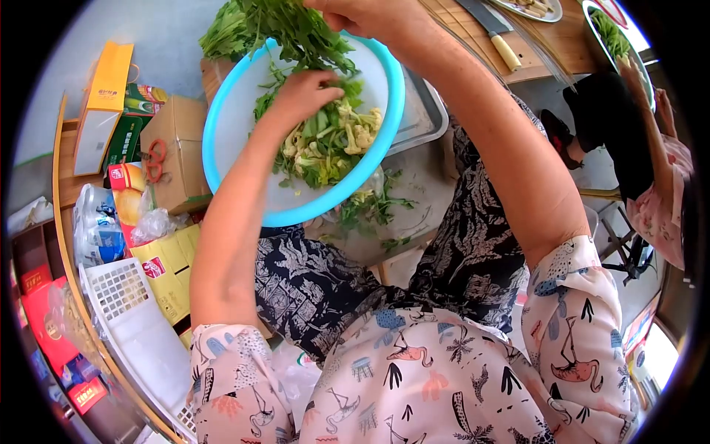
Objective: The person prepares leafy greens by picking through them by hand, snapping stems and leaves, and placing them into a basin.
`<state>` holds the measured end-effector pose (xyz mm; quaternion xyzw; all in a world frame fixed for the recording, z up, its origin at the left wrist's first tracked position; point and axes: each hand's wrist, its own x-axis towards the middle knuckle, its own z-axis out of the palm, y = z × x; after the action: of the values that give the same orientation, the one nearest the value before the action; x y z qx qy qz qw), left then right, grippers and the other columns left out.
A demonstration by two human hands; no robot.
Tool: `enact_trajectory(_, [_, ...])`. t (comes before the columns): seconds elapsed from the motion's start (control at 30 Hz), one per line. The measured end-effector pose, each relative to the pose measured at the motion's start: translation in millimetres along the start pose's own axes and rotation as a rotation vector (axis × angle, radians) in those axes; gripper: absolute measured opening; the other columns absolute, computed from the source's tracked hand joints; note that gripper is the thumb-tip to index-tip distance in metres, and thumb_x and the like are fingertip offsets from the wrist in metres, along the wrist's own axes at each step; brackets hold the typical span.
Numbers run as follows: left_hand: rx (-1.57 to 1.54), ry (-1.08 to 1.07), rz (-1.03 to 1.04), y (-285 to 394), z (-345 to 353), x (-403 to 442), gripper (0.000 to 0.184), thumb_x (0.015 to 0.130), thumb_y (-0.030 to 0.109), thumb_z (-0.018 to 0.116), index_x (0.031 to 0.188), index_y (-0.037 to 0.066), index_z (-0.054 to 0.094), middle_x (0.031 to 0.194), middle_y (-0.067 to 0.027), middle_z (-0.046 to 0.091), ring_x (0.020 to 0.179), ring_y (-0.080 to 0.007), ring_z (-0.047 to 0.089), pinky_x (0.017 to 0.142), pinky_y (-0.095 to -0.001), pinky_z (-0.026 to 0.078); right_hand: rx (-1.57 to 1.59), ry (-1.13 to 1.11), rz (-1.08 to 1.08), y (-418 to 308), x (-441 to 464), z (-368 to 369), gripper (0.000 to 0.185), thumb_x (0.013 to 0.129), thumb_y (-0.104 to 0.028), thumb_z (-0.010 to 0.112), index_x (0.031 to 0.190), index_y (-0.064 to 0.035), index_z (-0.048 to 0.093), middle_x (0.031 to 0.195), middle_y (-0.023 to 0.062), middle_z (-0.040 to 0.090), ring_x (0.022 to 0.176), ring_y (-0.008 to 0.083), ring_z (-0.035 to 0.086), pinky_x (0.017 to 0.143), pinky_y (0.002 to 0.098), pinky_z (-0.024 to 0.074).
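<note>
A white basin with a light-blue rim (396,111) sits tilted above my lap. Cauliflower pieces (359,129) and cut leafy stems lie inside it. My left hand (310,96) is low in the basin, its fingers curled into the leafy greens (318,155); what they pinch is partly hidden. At the top edge, my right hand (366,15) is closed on a bunch of celery-like leafy greens (296,33), which hangs over the basin's far side. Its fingertips are partly cut off by the frame. Another green bunch (225,33) rests behind the rim.
A knife (503,48) lies on the wooden table at upper right. Beside the basin is a metal tray (421,115). Leaf scraps (377,203) litter the surface below. Orange-handled scissors (155,161) stand by a cardboard box (185,137) at left. Another person's hand (634,78) reaches into a bowl of greens.
</note>
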<state>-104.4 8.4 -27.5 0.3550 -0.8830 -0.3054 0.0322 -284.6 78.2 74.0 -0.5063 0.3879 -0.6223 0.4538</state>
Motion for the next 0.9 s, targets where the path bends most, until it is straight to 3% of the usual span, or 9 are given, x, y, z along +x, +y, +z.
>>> enact_trajectory(0.07, [-0.055, 0.062, -0.104, 6, -26, -17, 0.035, 0.083, 0.03, 0.063, 0.1, 0.0, 0.065, 0.092, -0.01, 0.066, 0.079, -0.0149, 0.059, 0.071, -0.0301, 0.046, -0.011, -0.025, -0.006, 3, 2, -5, 0.014, 0.09, -0.012, 0.057, 0.078, -0.0036, 0.057, 0.059, -0.0009, 0.051, 0.051, 0.0068, 0.047, 0.046, 0.0213, 0.0358])
enact_trajectory(0.2, [-0.196, 0.113, -0.182, -1, -59, -51, 0.034, 0.088, 0.028, 0.061, 0.102, -0.003, 0.064, 0.09, -0.0035, 0.065, 0.078, -0.0105, 0.057, 0.071, -0.0276, 0.045, 0.004, 0.018, 0.027, 6, 4, -6, 0.015, 0.09, -0.013, 0.058, 0.078, -0.0034, 0.058, 0.059, -0.0003, 0.052, 0.049, 0.0072, 0.047, 0.044, 0.0215, 0.0352])
enact_trajectory(0.27, [-0.455, 0.257, -0.204, -1, -62, -67, 0.034, 0.089, 0.032, 0.06, 0.098, 0.0, 0.066, 0.072, 0.0009, 0.058, 0.069, -0.0088, 0.05, 0.063, -0.0259, 0.041, 0.027, -0.005, 0.008, 9, 4, -6, 0.015, 0.09, -0.013, 0.058, 0.078, -0.0034, 0.058, 0.059, 0.0, 0.053, 0.049, 0.0072, 0.047, 0.044, 0.0215, 0.035])
enact_trajectory(0.33, [-0.574, 0.243, -0.27, -10, -59, -75, 0.036, 0.09, 0.036, 0.06, 0.097, 0.001, 0.066, 0.071, 0.0039, 0.052, 0.067, -0.0077, 0.044, 0.061, -0.0251, 0.037, 0.034, -0.015, -0.009, 9, 4, -1, 0.015, 0.09, -0.013, 0.058, 0.077, -0.0039, 0.057, 0.059, 0.0, 0.053, 0.049, 0.0073, 0.047, 0.044, 0.0212, 0.0349])
enact_trajectory(0.4, [-0.261, 0.017, -0.424, -20, -56, -81, 0.038, 0.092, 0.033, 0.057, 0.109, 0.001, 0.064, 0.096, -0.0011, 0.062, 0.093, -0.0094, 0.052, 0.085, -0.0257, 0.04, -0.013, -0.001, 0.003, 9, 2, 1, 0.015, 0.09, -0.012, 0.058, 0.077, -0.0041, 0.057, 0.059, -0.0003, 0.053, 0.049, 0.0072, 0.047, 0.043, 0.021, 0.0347])
enact_trajectory(0.53, [-0.311, 0.127, -0.289, -22, -45, -90, 0.038, 0.095, 0.033, 0.05, 0.112, 0.003, 0.065, 0.101, -0.0057, 0.065, 0.095, -0.0115, 0.054, 0.088, -0.0268, 0.04, -0.094, 0.006, 0.032, 13, 4, -1, 0.016, 0.09, -0.013, 0.059, 0.077, -0.0038, 0.057, 0.058, -0.0006, 0.052, 0.048, 0.0068, 0.047, 0.044, 0.0206, 0.0345])
enact_trajectory(0.8, [-0.386, 0.44, -0.298, -27, -45, -87, 0.033, 0.096, 0.027, 0.046, 0.111, 0.003, 0.063, 0.077, -0.0032, 0.062, 0.067, -0.0111, 0.057, 0.067, -0.0258, 0.045, -0.069, -0.041, -0.033, 26, 14, -10, 0.012, 0.089, -0.012, 0.06, 0.082, -0.0017, 0.06, 0.059, -0.0006, 0.052, 0.048, 0.0069, 0.046, 0.042, 0.0204, 0.0327])
enact_trajectory(0.87, [-0.841, 0.455, -0.349, -15, -47, -87, 0.034, 0.097, 0.025, 0.044, 0.118, 0.003, 0.058, 0.073, -0.0027, 0.057, 0.054, -0.0108, 0.047, 0.056, -0.0219, 0.04, -0.105, 0.005, 0.028, 19, 11, -7, 0.012, 0.089, -0.012, 0.06, 0.083, -0.0018, 0.06, 0.058, -0.0009, 0.051, 0.048, 0.0066, 0.046, 0.042, 0.0203, 0.0322])
enact_trajectory(0.9, [-0.839, 0.463, -0.35, -15, -48, -87, 0.034, 0.097, 0.025, 0.044, 0.118, 0.003, 0.058, 0.073, -0.0027, 0.057, 0.054, -0.0108, 0.047, 0.056, -0.0219, 0.04, -0.115, 0.015, 0.043, 16, 9, -5, 0.014, 0.089, -0.013, 0.06, 0.082, -0.0024, 0.059, 0.058, -0.0014, 0.051, 0.047, 0.0058, 0.044, 0.042, 0.02, 0.0311])
